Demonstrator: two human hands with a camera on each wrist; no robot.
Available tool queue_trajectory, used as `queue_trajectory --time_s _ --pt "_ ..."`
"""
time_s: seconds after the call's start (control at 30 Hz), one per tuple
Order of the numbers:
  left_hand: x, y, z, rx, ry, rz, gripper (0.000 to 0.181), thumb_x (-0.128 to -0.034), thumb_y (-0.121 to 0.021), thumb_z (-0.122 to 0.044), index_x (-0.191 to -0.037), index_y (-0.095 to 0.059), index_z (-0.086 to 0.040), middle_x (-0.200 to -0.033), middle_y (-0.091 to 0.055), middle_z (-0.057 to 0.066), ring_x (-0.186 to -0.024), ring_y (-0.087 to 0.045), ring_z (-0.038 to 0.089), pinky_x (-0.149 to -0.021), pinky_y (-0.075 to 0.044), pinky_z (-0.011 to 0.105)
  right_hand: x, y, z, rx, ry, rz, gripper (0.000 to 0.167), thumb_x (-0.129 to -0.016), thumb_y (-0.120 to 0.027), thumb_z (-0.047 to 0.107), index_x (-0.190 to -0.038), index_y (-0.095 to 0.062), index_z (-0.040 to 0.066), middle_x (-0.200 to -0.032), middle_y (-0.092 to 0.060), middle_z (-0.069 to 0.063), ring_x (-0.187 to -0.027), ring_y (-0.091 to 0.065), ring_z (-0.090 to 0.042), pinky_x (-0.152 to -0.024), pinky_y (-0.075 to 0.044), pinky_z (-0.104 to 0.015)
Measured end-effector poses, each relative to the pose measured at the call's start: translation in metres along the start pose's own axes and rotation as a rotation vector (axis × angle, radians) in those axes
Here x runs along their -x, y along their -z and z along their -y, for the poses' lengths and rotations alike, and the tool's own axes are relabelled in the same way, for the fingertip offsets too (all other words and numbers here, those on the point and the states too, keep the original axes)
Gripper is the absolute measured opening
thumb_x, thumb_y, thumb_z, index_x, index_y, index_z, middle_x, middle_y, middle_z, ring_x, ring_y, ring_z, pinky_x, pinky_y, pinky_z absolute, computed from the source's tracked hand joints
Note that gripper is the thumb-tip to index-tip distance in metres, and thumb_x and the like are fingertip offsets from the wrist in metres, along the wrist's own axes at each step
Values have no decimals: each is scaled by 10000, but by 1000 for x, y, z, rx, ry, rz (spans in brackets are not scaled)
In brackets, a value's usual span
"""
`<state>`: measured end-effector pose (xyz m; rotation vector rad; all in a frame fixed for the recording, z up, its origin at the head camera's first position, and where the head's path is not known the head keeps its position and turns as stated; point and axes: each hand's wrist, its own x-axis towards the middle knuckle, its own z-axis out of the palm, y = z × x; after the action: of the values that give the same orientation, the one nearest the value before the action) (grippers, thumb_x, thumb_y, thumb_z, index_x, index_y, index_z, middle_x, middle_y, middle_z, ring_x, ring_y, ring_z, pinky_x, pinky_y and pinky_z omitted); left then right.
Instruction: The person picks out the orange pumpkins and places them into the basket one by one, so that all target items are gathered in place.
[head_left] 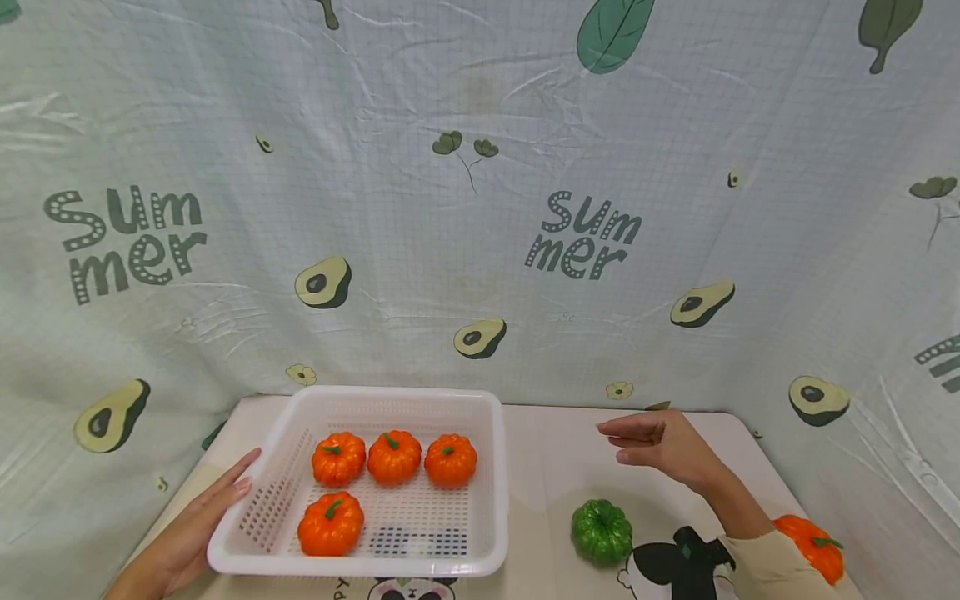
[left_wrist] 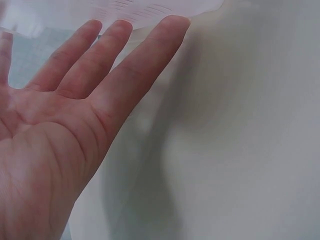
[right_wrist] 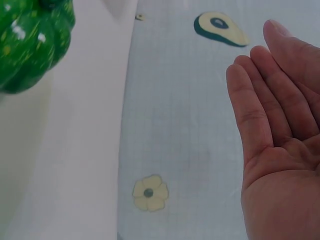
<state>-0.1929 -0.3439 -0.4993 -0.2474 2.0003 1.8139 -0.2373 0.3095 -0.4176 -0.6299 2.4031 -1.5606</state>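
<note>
A white plastic basket [head_left: 360, 567] with perforated walls stands left of the table's middle. Inside it are several small orange pumpkins [head_left: 330, 524], three in a back row and one nearer the front left. My left hand [head_left: 197, 523] is at the basket's left side, fingers extended; in the left wrist view its fingertips [left_wrist: 176, 24] reach the basket's edge. Above the right part of the table, my right hand [head_left: 663, 450] holds nothing, its fingers [right_wrist: 250, 107] fairly straight. A green pumpkin [head_left: 602, 533] sits on the table in front of that hand, apart from it.
Another orange pumpkin [head_left: 813, 546] lies at the table's right edge, partly behind the right sleeve [head_left: 780, 567]. A pale curtain [head_left: 405, 225] printed with avocados and lettering hangs behind and beside the white table [head_left: 551, 450]. A black-and-white cartoon print [head_left: 686, 567] marks the front right.
</note>
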Motion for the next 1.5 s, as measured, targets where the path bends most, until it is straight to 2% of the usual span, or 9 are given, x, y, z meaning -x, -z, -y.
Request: queue_trajectory --time_s 0.17,0.23,0.5,0.8,1.0,1.27,1.5 --pt "1 -1 0 -10 7 -8 705 -1123 -326 -502 -1661 99 -337 -1750 23 231 -1321 -509 199 -1069 -563 507 12 7 -9 -10 -14 -31 493 -930 -761 90 -1358 -623 -110 -1282 -754 82 -1106 -715 21 -888 -623 -241" --pt "1 -1 0 -15 8 -11 711 -1123 -331 -501 -1660 104 -332 -1751 28 230 -1322 -505 214 -1069 -562 512 17 10 -11 -13 -10 -37 487 -933 -756 85 -1355 -621 -118 -1256 -752 146 -1110 -713 21 -888 -622 -239" --pt "2 0 0 -9 20 -26 719 -1119 -348 -502 -1656 105 -349 -1752 31 225 -1311 -512 229 -1061 -565 523 35 23 -17 13 -44 -87 479 -941 -748 86 -1351 -619 -126 -1258 -766 77 -1104 -713 27 -881 -620 -221" --pt "2 -2 -2 -6 14 -15 713 -1120 -343 -502 -1660 97 -348 -1754 30 221 -1326 -513 203 -1071 -559 516 63 40 -29 60 -138 -166 512 -944 -753 119 -1374 -604 -117 -1190 -743 235 -1070 -702 67 -857 -610 -183" --pt "3 -1 -2 -12 11 -7 710 -1122 -326 -506 -1660 105 -335 -1750 29 232 -1329 -507 213 -1066 -562 522 80 48 -39 110 -174 -217 475 -960 -733 105 -1365 -613 -111 -1171 -742 243 -1039 -700 86 -834 -609 -172" --pt "2 -2 0 0 10 -2 693 -1121 -325 -509 -1656 95 -373 -1750 31 231 -1331 -508 214 -1056 -569 514 102 57 -46 204 -284 -296 484 -969 -735 167 -1383 -624 -56 -1132 -721 297 -996 -694 99 -823 -603 -172" --pt "1 -1 -3 -11 15 -11 724 -1117 -355 -505 -1659 99 -350 -1757 47 210 -1381 -482 290 -1057 -560 548 123 68 -55 191 -325 -376 512 -968 -740 170 -1386 -600 -90 -1094 -711 322 -952 -712 77 -789 -621 -199"
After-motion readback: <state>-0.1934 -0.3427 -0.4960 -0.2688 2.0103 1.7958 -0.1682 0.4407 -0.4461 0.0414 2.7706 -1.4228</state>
